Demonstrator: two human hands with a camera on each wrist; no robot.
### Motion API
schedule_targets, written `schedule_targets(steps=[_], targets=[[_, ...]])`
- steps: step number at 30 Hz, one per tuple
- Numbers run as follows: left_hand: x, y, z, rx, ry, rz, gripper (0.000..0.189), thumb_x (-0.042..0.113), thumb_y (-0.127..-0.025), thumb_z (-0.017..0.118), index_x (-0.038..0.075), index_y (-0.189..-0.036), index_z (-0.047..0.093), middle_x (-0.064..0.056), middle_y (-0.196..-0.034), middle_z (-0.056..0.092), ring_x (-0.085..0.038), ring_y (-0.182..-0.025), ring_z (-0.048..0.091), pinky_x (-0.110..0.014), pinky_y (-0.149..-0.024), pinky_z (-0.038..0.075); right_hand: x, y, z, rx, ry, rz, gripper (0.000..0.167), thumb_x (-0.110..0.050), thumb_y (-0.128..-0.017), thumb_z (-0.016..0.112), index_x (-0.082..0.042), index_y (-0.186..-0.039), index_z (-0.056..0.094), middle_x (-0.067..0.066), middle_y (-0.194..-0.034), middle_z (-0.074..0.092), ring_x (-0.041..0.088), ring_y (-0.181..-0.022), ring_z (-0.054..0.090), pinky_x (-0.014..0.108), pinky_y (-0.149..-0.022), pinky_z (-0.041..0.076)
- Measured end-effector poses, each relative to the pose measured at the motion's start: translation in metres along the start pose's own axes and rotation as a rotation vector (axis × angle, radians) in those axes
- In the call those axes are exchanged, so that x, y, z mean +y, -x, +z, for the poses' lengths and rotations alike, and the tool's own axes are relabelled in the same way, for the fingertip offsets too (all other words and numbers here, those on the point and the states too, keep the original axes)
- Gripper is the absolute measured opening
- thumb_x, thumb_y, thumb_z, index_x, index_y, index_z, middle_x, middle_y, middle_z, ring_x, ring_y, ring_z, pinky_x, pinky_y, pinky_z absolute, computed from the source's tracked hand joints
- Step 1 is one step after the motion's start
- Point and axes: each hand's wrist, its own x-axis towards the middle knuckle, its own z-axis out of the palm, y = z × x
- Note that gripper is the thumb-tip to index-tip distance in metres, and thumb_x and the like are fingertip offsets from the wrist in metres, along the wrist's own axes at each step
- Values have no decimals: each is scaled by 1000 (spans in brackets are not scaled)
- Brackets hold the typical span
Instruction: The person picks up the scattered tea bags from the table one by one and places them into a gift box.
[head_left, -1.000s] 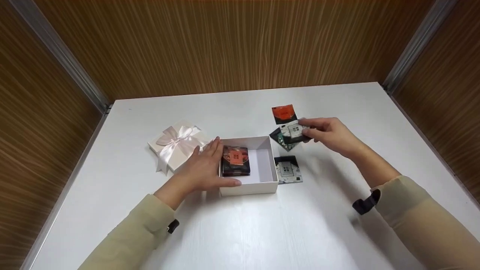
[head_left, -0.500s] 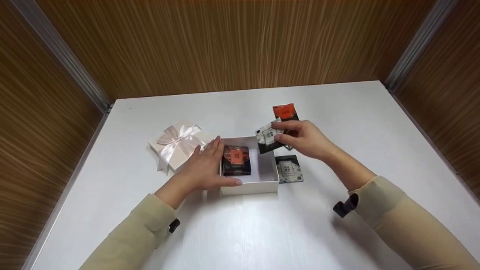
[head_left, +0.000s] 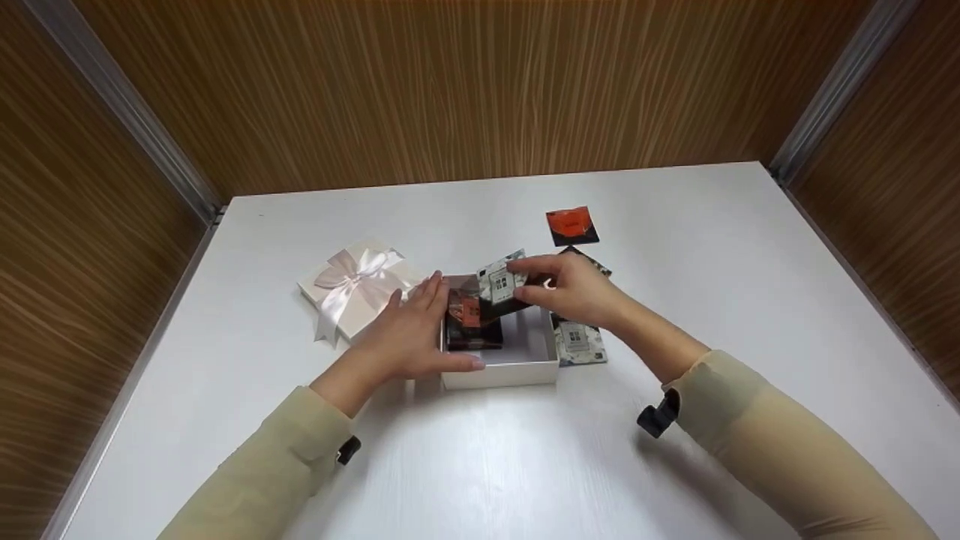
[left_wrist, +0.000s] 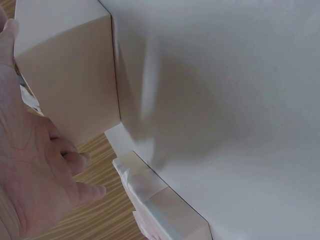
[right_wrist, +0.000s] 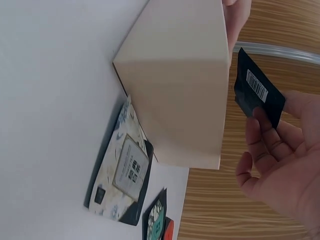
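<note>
Between thumb and fingers, my right hand (head_left: 577,292) pinches a square black-and-white sachet (head_left: 495,281), tilted above the open white box (head_left: 502,376). Its dark back with a barcode label (right_wrist: 257,86) faces the right wrist camera. A stack of black-and-orange sachets (head_left: 474,337) lies in the box's left part, and the held sachet partly covers it. My left hand (head_left: 405,337) rests along the box's left wall with straight fingers, the thumb over the front rim. Bare box floor shows on the right side.
A cream lid (head_left: 349,307) with a pink ribbon bow lies left of the box. To the right are a grey-white sachet (head_left: 577,343) close against the wall, a dark green sachet (head_left: 596,264) mostly behind my right hand, and an orange-black sachet (head_left: 572,225) farther back.
My right hand has carried the black-and-white sachet leftward from the pile beside the box to over the box. The left hand and the box have stayed put.
</note>
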Motion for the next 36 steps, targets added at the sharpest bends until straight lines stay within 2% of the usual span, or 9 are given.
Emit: schedule_targets(steps=[4,11,15,18,24,29,36], targets=[[0,0,0,2,-3,1,144,102,-75,45,1,-169,7,-17,-176,0,-34,-162,11,-60,-129,8,0,-5,9,-4,39,-29,44,-23,-99,73,-11,-142,70,4,-133,74,21,-95,67,38,-82,54],[0,0,2,8,8,0,145,103,-74,46,1,-169,5,-17,-177,1,-34,-162,11,-60,-129,8,1,-12,23,-25,43,-63,44,-20,-98,75,-6,-139,71,10,-134,72,24,-115,68,46,-101,55],[0,0,2,8,7,2,146,103,-74,45,2,-169,4,-18,-177,1,-34,-162,11,-60,-129,9,-2,-15,31,-41,38,-61,44,-18,-98,74,-4,-139,70,12,-134,73,26,-109,67,51,-99,55],[0,0,1,13,8,8,144,102,-75,46,1,-169,5,-18,-177,1,-34,-162,12,-60,-129,9,-2,-19,36,-45,50,-62,44,-18,-98,74,-3,-139,70,13,-133,73,25,-111,67,51,-102,54],[-1,1,1,11,37,14,140,98,-78,51,0,-169,8,-19,-176,1,-34,-162,10,-62,-128,8,2,-26,46,-55,134,-80,45,-21,-98,74,-3,-139,70,13,-133,73,25,-116,68,46,-105,53],[-1,1,0,11,36,26,140,97,-79,51,-1,-169,9,-20,-176,1,-34,-162,10,-63,-128,8,5,-30,53,-57,208,-121,43,-20,-97,75,-1,-135,72,15,-129,74,29,-118,69,46,-106,53],[-2,0,1,14,21,31,140,98,-79,50,-2,-168,9,-20,-176,1,-35,-162,11,-63,-128,8,5,-34,60,-77,271,-129,40,-20,-96,77,-2,-131,74,14,-124,76,29,-114,71,46,-104,54]])
